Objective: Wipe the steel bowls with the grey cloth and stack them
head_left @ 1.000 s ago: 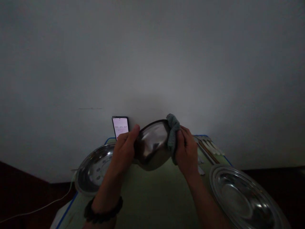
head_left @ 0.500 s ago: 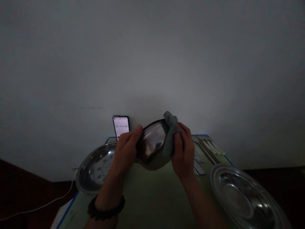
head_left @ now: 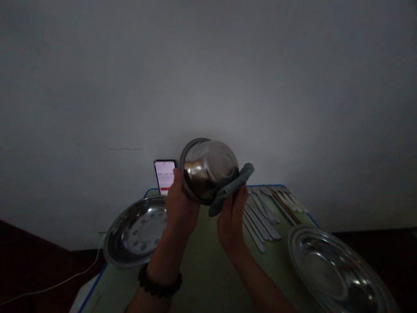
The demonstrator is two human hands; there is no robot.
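Note:
A shiny steel bowl (head_left: pixel 211 167) is held up above the table, tilted so that its outer side and base face me. My left hand (head_left: pixel 182 208) grips its rim on the left, thumb up along the edge. A grey-green cloth (head_left: pixel 233 189) lies against the bowl's lower right side. Behind it, my right hand (head_left: pixel 232 217) presses the cloth on the bowl with its fingers. The bowl's inside is turned away from me. A dark beaded bracelet (head_left: pixel 159 282) is on my left wrist.
A steel basin with holes (head_left: pixel 117 248) stands left on the green table (head_left: pixel 208 278), a wide steel basin (head_left: pixel 296 256) at right. Several pieces of flatware (head_left: pixel 260 221) and chopsticks (head_left: pixel 286 208) lie behind. A phone (head_left: pixel 165 176) leans by the pale wall (head_left: pixel 208 78).
The bowl has turned from showing its inside to showing its outside, and sits higher. My right hand and the cloth have moved left and round to its lower outer side.

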